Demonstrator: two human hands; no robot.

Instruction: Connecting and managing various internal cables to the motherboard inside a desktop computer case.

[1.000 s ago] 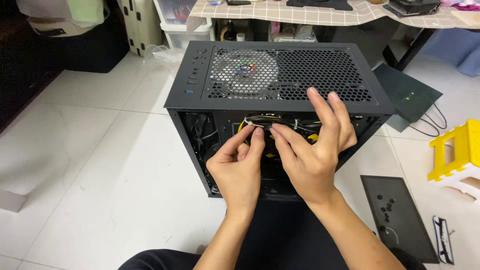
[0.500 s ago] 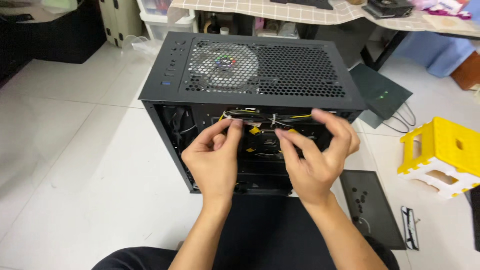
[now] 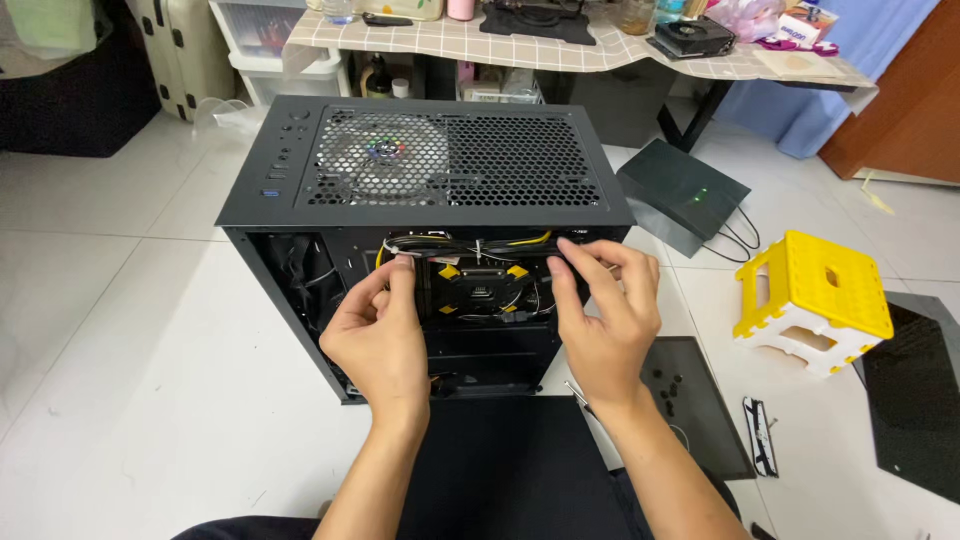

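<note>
A black computer case [image 3: 430, 205] stands on the white tiled floor with its side open towards me and a fan under its perforated top. Inside, near the top, runs a bundle of black and yellow cables [image 3: 470, 246]. My left hand [image 3: 380, 335] pinches the left end of that bundle with thumb and forefinger. At the bundle's right end, my right hand [image 3: 605, 315] grips it with curled fingers. Below the cables sits a black part with yellow corners [image 3: 480, 285].
A yellow and white step stool [image 3: 815, 300] stands at right. A black panel with small screws [image 3: 690, 395] lies by my right arm, a black box with a green light [image 3: 685, 190] behind it. A cluttered checked table [image 3: 560, 50] is beyond.
My hands have spread apart along the cable bundle, the left going left and the right going right. The view has shifted so the case sits lower and larger.
</note>
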